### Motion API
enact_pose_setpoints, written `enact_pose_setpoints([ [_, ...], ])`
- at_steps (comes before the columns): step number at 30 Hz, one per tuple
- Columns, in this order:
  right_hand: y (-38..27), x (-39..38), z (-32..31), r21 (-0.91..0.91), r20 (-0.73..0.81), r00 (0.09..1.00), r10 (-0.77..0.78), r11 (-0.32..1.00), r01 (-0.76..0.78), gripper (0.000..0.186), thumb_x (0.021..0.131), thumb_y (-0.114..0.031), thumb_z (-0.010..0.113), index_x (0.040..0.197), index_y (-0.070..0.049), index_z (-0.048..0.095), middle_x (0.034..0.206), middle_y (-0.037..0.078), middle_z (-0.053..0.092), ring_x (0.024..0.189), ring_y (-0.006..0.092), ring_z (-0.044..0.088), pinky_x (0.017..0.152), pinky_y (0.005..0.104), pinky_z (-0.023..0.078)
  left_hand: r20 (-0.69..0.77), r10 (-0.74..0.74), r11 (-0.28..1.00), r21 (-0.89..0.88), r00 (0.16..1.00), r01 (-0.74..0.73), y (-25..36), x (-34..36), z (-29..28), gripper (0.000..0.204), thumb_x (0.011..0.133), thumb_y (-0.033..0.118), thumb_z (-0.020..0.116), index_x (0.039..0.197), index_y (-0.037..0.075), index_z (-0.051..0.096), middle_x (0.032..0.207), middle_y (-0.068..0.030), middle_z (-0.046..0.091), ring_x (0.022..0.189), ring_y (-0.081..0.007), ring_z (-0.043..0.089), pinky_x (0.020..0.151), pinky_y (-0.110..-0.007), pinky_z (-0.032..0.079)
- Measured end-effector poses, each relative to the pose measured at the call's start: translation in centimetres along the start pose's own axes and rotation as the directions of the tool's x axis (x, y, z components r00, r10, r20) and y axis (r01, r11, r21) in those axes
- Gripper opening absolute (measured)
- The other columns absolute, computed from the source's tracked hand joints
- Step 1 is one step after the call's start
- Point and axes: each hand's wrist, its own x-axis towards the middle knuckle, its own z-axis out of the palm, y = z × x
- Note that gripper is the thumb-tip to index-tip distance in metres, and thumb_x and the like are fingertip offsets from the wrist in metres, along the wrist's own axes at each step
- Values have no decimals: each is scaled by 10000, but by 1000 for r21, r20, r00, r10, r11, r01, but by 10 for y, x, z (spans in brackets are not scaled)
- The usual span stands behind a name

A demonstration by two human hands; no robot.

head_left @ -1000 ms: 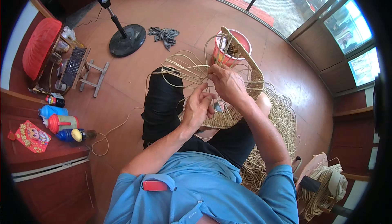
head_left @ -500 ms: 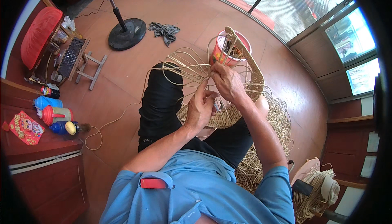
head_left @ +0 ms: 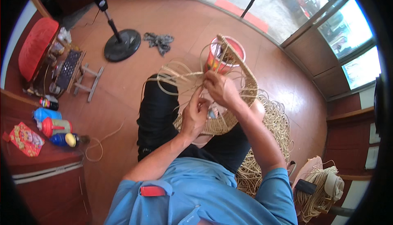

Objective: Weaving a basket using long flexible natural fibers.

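Pinching pale strands [head_left: 189, 74] in our right hand [head_left: 221, 89], we keep the left hand [head_left: 193, 117] at the same crossing, its grip unclear. The woven piece [head_left: 222, 126] rests across our lap [head_left: 227, 145]; the strands have since blurred, suggesting cord is being pulled through.

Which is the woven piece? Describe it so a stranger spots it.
Find the black trousers near the centre. Reaching beyond them, at the right hand, is the woven piece. Its tight, curved wall sets it apart from the loose cord heap to its right.
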Motion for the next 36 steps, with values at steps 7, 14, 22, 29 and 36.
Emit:
enact_pose_setpoints([
  [7, -8, -4, -3, 57, 38, 987, 157, 986, -159, 277, 1015, -299, 672, 1101, -41, 724, 989, 240, 778, 983, 465, 764, 867, 547, 595, 69, -58, 988, -139, 996, 67, 2, 6, -2, 604, 1115, 51, 617, 1695, 67, 449, 1097, -87, 727, 707, -79, 631, 593, -251, 538],
  [14, -4, -5, 0, 119, -14, 996, 91, 989, -89, 253, 965, -262, 683, 1057, -27, 713, 924, 237, 768, 922, 468, 764, 839, 554, 591, 7, 13, 996, 92, 1000, -13, 1, 8, -10, 485, 1115, 56, 623, 1597, 38, 571, 1040, -60, 746, 771, -80, 674, 660, -249, 563],
  [22, 2, -4, -2, 124, 26, 999, 33, 992, -36, 247, 971, -217, 703, 1138, -36, 681, 996, 231, 790, 994, 463, 774, 864, 544, 598, -100, 74, 980, 194, 992, -53, 6, 4, -9, 421, 1080, 59, 662, 1500, 63, 682, 971, -53, 773, 814, -99, 706, 724, -294, 575],
  [29, -1, 2, -6, 75, 81, 995, 64, 995, -70, 483, 951, -262, 710, 1394, -69, 719, 1011, 231, 805, 988, 449, 784, 877, 535, 606, -98, 225, 936, 299, 969, -187, 1, 3, -11, 418, 1077, 58, 655, 1494, 54, 683, 923, -77, 767, 782, -122, 709, 731, -329, 578],
  [36, 1, 7, -11, 61, 155, 985, 70, 995, -80, 551, 936, -274, 718, 1450, -76, 726, 981, 232, 803, 966, 428, 792, 864, 508, 610, 38, -18, 993, -117, 999, 22, 11, 6, -14, 534, 1067, 53, 654, 1596, 50, 584, 930, -46, 720, 670, -49, 599, 577, -231, 478],
])
